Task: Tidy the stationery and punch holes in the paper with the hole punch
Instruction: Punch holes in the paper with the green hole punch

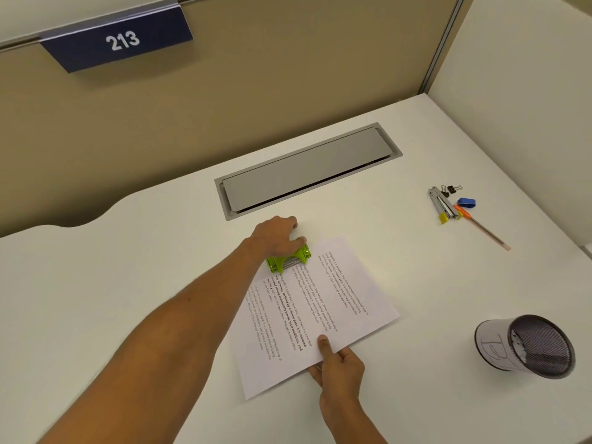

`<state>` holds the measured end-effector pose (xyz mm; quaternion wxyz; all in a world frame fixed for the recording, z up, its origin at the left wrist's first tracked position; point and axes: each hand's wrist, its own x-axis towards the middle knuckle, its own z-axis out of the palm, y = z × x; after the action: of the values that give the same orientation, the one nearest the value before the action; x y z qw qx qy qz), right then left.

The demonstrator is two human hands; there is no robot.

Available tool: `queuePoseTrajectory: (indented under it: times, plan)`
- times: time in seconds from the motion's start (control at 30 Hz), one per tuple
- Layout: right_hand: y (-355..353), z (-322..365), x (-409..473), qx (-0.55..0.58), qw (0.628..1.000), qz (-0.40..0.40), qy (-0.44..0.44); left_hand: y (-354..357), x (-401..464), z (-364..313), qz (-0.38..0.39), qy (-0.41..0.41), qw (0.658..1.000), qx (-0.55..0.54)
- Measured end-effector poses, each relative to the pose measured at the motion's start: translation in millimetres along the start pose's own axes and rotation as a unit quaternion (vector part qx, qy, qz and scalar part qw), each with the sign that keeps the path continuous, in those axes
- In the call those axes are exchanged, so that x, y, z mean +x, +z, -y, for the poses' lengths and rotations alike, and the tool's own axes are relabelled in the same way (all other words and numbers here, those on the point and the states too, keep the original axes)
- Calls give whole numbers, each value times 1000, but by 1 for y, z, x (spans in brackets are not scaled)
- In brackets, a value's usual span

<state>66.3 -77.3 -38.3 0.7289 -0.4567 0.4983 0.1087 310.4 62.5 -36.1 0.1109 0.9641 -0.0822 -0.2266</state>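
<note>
Green hole punch under my pressing left hand bites the paper's far edge (long axis toward me), while my right hand pinches the near edge.

The worktop lies bare to the left of the paper, and between the paper and the mesh cup tipped on its side at near right. At far right a stapler, clips, a blue piece and a pen lie bunched. The partition closes the far side just behind the grey hatch
</note>
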Motion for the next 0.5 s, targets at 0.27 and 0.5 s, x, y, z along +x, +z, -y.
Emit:
queuePoseTrajectory:
  times: [0.27, 0.5]
  plan:
    - [-2, 0, 2, -11, 1000, 0, 15, 12, 19, -20, -99, -56, 993, -18]
    - [-4, 0, 6, -26, 1000, 4, 11, 35, 22, -24, -110, -130, 984, -58]
